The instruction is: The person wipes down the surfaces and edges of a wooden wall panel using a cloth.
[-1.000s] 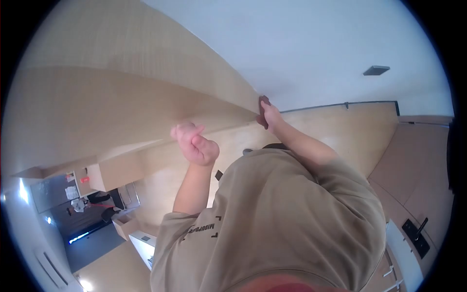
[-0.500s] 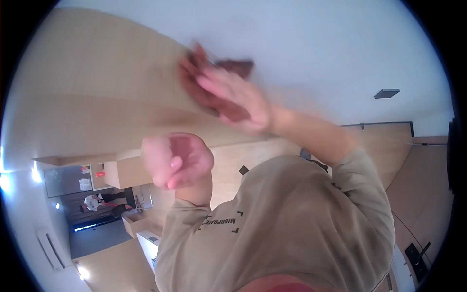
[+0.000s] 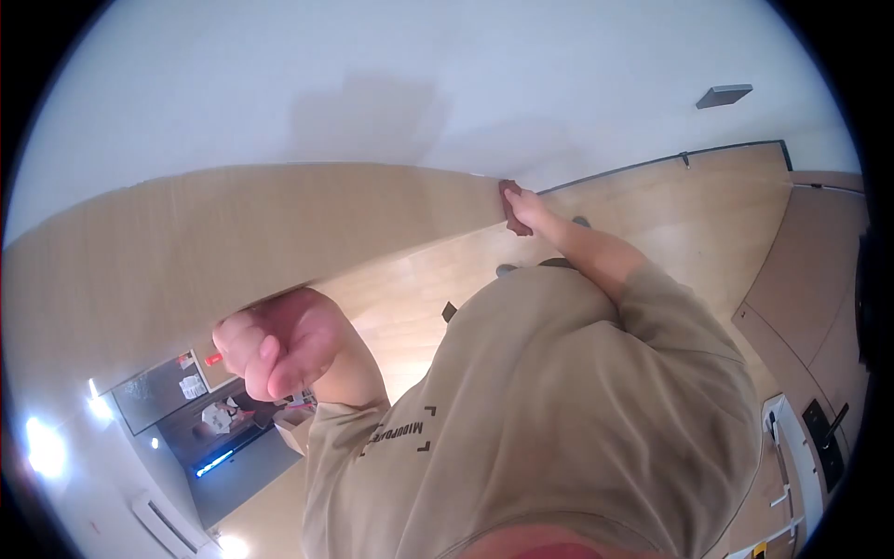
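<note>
My right hand (image 3: 527, 209) is closed on a reddish-brown cloth (image 3: 514, 208), which hangs at the far right end of the long light-wood surface (image 3: 391, 210), close to the white wall. My left hand (image 3: 284, 345) is curled into a loose fist beside the near edge of that surface. Nothing shows between its fingers. Whether its back touches the wood edge I cannot tell.
A flat grey block (image 3: 724, 96) sticks out from the white wall (image 3: 577, 65). Pale wood floor (image 3: 652, 205) lies beyond my right arm, with brown panels (image 3: 810, 279) at right. Far left, another person (image 3: 221, 415) is near an open box (image 3: 293, 429).
My right hand has carried the cloth rightward along the wood surface to its end. My left hand has shifted left and slightly down, its fingers more curled. The view has tilted.
</note>
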A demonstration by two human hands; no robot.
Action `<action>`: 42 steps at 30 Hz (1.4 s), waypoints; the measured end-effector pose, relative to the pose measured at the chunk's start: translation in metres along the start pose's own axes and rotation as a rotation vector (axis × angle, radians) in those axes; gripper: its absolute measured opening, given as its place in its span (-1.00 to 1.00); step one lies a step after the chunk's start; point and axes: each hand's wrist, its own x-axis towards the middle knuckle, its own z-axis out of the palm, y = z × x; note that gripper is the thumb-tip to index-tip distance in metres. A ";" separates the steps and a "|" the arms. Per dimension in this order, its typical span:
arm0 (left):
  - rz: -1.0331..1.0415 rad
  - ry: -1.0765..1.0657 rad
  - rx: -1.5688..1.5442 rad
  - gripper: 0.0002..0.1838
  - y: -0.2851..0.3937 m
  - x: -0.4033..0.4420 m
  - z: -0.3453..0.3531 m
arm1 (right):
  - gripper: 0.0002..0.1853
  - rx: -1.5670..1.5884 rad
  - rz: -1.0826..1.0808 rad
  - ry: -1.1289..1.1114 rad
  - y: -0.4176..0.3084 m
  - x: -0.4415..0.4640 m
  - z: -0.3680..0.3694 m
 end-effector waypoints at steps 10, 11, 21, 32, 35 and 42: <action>0.005 -0.158 0.116 -0.64 -0.031 -0.004 -0.002 | -0.69 0.174 -0.429 -0.231 -0.132 -0.096 0.044; 0.007 -0.173 0.120 -0.64 -0.032 -0.007 -0.001 | -0.70 0.135 -0.520 -0.235 -0.144 -0.111 0.046; 0.031 -0.194 0.115 -0.66 -0.097 -0.015 -0.019 | -0.61 0.076 -0.004 -0.133 -0.058 0.015 0.080; -0.077 -0.162 0.059 -0.64 -0.139 -0.107 -0.018 | -0.35 -0.196 -1.303 -0.531 -0.253 -0.052 0.155; -0.113 -0.202 0.034 -0.68 -0.148 -0.153 -0.025 | -0.28 -0.211 -1.701 -0.532 -0.335 -0.054 0.199; -0.179 -0.258 -0.033 -0.80 -0.200 -0.237 -0.041 | -0.46 0.195 -2.198 -0.730 -0.512 -0.078 0.324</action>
